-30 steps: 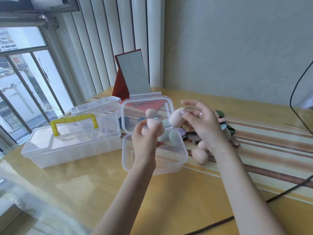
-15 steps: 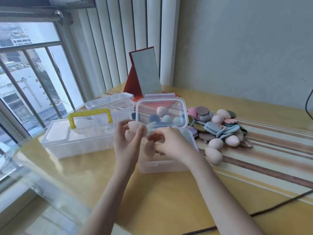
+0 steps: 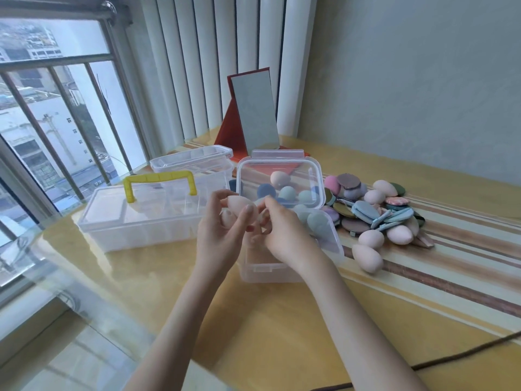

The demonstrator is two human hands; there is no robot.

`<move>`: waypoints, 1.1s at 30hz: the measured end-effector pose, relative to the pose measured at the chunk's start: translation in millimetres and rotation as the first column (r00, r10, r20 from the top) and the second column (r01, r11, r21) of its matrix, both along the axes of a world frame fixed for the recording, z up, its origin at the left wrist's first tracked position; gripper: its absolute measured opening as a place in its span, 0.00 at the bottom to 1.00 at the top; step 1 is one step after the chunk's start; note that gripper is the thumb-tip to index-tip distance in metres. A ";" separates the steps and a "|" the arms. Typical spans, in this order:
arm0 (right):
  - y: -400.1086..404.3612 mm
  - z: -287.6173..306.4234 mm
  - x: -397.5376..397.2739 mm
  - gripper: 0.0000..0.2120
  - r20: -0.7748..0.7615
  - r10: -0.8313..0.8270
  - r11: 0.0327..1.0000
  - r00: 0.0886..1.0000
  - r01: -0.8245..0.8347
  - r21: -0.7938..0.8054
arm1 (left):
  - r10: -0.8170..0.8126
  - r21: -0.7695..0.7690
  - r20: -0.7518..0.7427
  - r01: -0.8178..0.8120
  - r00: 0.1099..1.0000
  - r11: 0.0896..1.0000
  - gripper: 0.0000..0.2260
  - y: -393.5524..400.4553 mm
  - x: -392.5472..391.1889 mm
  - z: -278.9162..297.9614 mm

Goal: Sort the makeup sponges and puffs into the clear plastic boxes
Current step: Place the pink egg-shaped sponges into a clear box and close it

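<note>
My left hand (image 3: 222, 235) grips pale pink egg-shaped sponges (image 3: 242, 207), one on top and another lower in the palm. My right hand (image 3: 284, 235) meets it from the right, its fingertips pinching at the same sponges. Both hands hover just left of the open clear box (image 3: 270, 269), whose raised lid (image 3: 282, 179) shows blue, green and pink sponges behind it. A pile of sponges and flat puffs (image 3: 375, 215) lies on the striped cloth to the right, with a loose pink sponge (image 3: 366, 256) at its near edge.
A long clear box with a yellow handle (image 3: 159, 184) stands shut to the left, a smaller clear box (image 3: 194, 160) behind it. A red-backed mirror (image 3: 253, 111) stands at the back. A dark cable (image 3: 451, 359) crosses the near right. The glass table edge (image 3: 56, 283) runs along the left.
My right hand has come left from the pile with a sponge and joined my left hand. Both hands have dropped lower in front of the open box. The view has shifted left.
</note>
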State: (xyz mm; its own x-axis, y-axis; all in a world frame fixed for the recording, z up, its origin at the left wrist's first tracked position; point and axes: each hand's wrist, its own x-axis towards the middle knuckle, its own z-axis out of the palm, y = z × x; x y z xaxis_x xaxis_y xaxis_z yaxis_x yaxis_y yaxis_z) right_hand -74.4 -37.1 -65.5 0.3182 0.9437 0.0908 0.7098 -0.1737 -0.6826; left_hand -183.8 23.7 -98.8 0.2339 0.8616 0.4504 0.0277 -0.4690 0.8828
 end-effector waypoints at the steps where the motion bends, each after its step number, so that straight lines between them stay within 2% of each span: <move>1: 1.1 -0.7 -0.8 0.12 0.059 0.005 1.000 0.998 -0.005 -0.008 | -0.010 0.021 -0.022 0.011 1.000 1.000 0.11 0.4 -0.4 0.2; 3: 2.9 -1.9 -3.7 0.12 0.187 0.011 1.000 0.982 -0.007 -0.023 | -0.003 0.060 -0.057 0.007 0.998 0.998 0.12 -1.8 -0.6 2.4; 4: 3.5 -1.8 -4.7 0.11 0.202 0.016 1.000 0.979 -0.010 -0.030 | 0.008 0.075 -0.074 -0.002 0.997 0.997 0.13 -2.9 -0.5 3.2; 8: 4.4 -0.6 -2.2 0.11 0.112 0.055 0.998 0.992 -0.052 -0.023 | 0.006 0.081 -0.165 0.007 0.986 0.997 0.13 -5.6 -2.5 6.1; 10: 4.7 -2.1 2.7 0.12 -0.015 0.046 0.999 0.999 -0.046 0.008 | -0.014 0.078 -0.231 0.033 0.973 0.996 0.12 -4.0 -4.4 7.0; 12: 3.8 -4.0 9.6 0.13 -0.217 0.039 0.999 0.975 -0.039 0.003 | -0.025 0.103 -0.326 0.061 0.945 0.993 0.13 -3.3 -5.6 9.8; 15: -1.9 -1.2 20.8 0.18 -0.521 0.073 0.996 0.851 -0.091 -0.008 | -0.006 0.168 -0.449 0.091 0.894 0.982 0.15 -3.8 -5.5 15.4; 17: -7.4 3.9 26.8 0.21 -0.589 0.140 0.984 0.796 -0.179 -0.008 | 0.010 0.184 -0.486 0.092 0.874 0.979 0.14 -3.9 -5.3 16.9; 21: -15.0 6.4 36.0 0.24 -0.512 0.235 0.965 0.827 -0.262 0.019 | 0.011 0.173 -0.510 0.091 0.860 0.981 0.13 -4.8 -5.1 17.3; 24: -15.3 2.8 34.1 0.25 -0.501 0.257 0.965 0.826 -0.249 0.084 | 0.011 0.169 -0.539 0.096 0.842 0.981 0.12 -5.4 -4.3 18.7; 28: -10.0 0.2 32.8 0.22 -0.415 0.218 0.976 0.884 -0.187 0.115 | 0.002 0.177 -0.578 0.123 0.816 0.977 0.14 -4.5 -5.6 19.5; 31: -9.3 -2.4 34.9 0.15 -0.394 0.176 0.984 0.902 -0.148 0.099 | -0.058 0.145 -0.613 0.184 0.788 0.972 0.22 -1.5 -8.6 21.2; 33: -10.5 -2.3 36.9 0.14 -0.397 0.146 0.989 0.906 -0.117 0.096 | -0.085 0.136 -0.639 0.221 0.765 0.966 0.23 2.0 -11.0 21.2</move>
